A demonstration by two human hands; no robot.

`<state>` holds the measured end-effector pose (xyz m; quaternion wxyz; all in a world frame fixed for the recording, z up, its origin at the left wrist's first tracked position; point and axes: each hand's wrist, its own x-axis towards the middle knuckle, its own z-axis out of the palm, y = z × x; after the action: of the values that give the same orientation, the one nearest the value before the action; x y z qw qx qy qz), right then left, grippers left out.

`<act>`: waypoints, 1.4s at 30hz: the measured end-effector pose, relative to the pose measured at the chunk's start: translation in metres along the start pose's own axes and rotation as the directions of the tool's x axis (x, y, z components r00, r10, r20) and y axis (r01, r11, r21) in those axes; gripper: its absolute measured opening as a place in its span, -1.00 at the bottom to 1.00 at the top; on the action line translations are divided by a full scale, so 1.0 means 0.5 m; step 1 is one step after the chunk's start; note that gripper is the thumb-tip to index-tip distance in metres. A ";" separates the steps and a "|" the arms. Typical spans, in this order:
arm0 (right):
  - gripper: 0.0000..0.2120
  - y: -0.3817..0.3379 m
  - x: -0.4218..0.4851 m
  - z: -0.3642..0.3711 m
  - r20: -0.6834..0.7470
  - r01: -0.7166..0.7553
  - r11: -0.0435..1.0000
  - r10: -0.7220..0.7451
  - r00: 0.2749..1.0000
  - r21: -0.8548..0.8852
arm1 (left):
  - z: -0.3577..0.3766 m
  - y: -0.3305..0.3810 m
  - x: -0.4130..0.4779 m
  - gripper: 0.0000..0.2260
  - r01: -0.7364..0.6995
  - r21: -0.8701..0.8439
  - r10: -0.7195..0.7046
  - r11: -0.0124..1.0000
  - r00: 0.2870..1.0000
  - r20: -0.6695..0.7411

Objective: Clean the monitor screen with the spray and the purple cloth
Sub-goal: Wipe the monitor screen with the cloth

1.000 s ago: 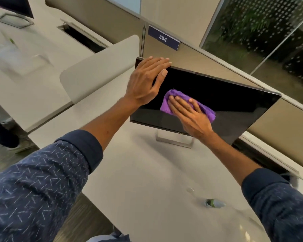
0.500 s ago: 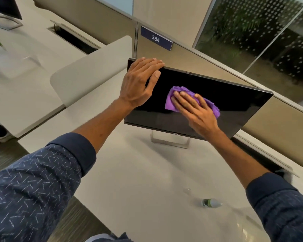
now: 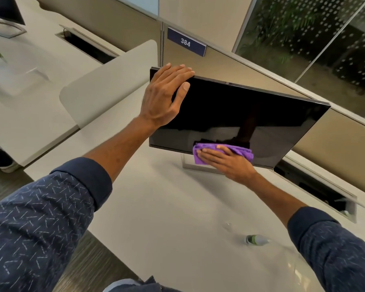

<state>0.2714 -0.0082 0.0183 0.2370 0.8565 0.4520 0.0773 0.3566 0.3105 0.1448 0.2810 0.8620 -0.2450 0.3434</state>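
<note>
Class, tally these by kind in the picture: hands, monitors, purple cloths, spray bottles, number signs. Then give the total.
Hands: 2 (left hand, right hand)
Monitors: 2 (near monitor, far monitor)
Purple cloth: 1
Spray bottle: 1
Number sign: 1
Total: 7

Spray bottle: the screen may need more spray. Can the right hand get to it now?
Probably yes: the spray bottle lies on the desk beside the right forearm, the way looks free; the right hand must first leave the purple cloth.
</note>
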 end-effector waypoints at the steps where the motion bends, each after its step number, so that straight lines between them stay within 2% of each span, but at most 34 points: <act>1: -0.15 -0.010 -0.013 0.008 0.051 0.010 0.999 -0.011 0.999 0.033 | 0.000 0.001 -0.001 -0.64 -0.002 0.004 0.002 1.000 1.000 -0.001; 3: -0.12 -0.016 -0.023 0.010 0.127 -0.025 0.996 0.014 0.992 0.086 | -0.001 0.002 0.000 -0.62 -0.007 0.023 0.007 1.000 1.000 0.005; 5: -0.11 -0.001 -0.024 -0.004 0.132 -0.062 0.995 0.052 0.990 0.072 | -0.001 0.003 0.007 -0.61 -0.022 0.054 0.021 0.998 1.000 0.009; 8: -0.17 0.058 -0.029 -0.042 -0.049 -0.164 0.986 0.164 0.985 -0.015 | 0.009 0.019 0.025 -0.61 -0.057 0.081 0.055 0.995 0.998 0.033; 10: -0.21 0.104 -0.036 -0.074 -0.144 -0.258 0.965 0.248 0.958 -0.049 | 0.024 0.040 0.038 -0.57 -0.154 0.097 0.142 0.983 0.983 0.121; 13: -0.21 0.167 -0.032 -0.125 -0.258 -0.405 0.911 0.374 0.891 -0.076 | 0.052 0.069 0.058 -0.53 -0.292 0.090 0.267 0.952 0.938 0.222; 17: -0.16 0.203 -0.020 -0.151 -0.318 -0.552 0.833 0.518 0.794 -0.022 | 0.077 0.089 0.068 -0.54 -0.306 0.066 0.284 0.950 0.931 0.229; 19: -0.18 0.186 -0.021 -0.131 -0.311 -0.530 0.848 0.498 0.809 -0.021 | 0.086 0.090 0.062 -0.55 -0.287 0.066 0.269 0.956 0.941 0.207; 22: -0.21 0.139 -0.033 -0.077 -0.245 -0.415 0.907 0.387 0.889 -0.071 | 0.095 0.090 0.058 -0.57 -0.258 0.058 0.246 0.964 0.955 0.166; 26: -0.16 0.069 -0.079 -0.007 0.017 -0.129 0.991 0.130 0.991 -0.037 | 0.102 0.090 0.063 -0.62 -0.224 -0.002 0.223 0.974 0.968 0.112; 29: -0.15 0.031 -0.115 0.028 0.229 -0.003 0.999 -0.007 0.973 0.040 | 0.112 0.084 0.059 -0.65 -0.224 -0.001 0.223 0.975 0.971 0.080; 31: -0.16 0.032 -0.125 0.032 0.243 0.008 0.998 -0.021 0.970 0.055 | 0.121 0.086 0.059 -0.67 -0.207 0.005 0.207 0.978 0.977 0.053; 34: -0.18 0.065 -0.130 0.016 0.081 -0.037 0.999 0.038 0.996 -0.017 | 0.135 0.096 0.059 -0.71 -0.179 -0.005 0.179 0.984 0.984 0.001; 37: -0.27 0.118 -0.135 -0.021 -0.124 -0.248 0.965 0.237 0.964 -0.086 | 0.142 0.098 0.058 -0.72 -0.166 -0.021 0.165 0.986 0.986 -0.026; 40: -0.21 0.181 -0.126 -0.063 -0.296 -0.511 0.859 0.480 0.826 -0.030 | 0.145 0.096 0.058 -0.73 -0.161 -0.027 0.160 0.987 0.986 -0.039; 42: -0.12 0.211 -0.115 -0.085 -0.361 -0.622 0.781 0.595 0.718 0.052 | 0.146 0.096 0.058 -0.73 -0.159 -0.037 0.158 0.987 0.987 -0.038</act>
<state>0.3013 -0.0911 0.1103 0.1430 0.9189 0.1776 0.3220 0.3791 0.2213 0.1369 0.2740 0.8279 -0.3146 0.3748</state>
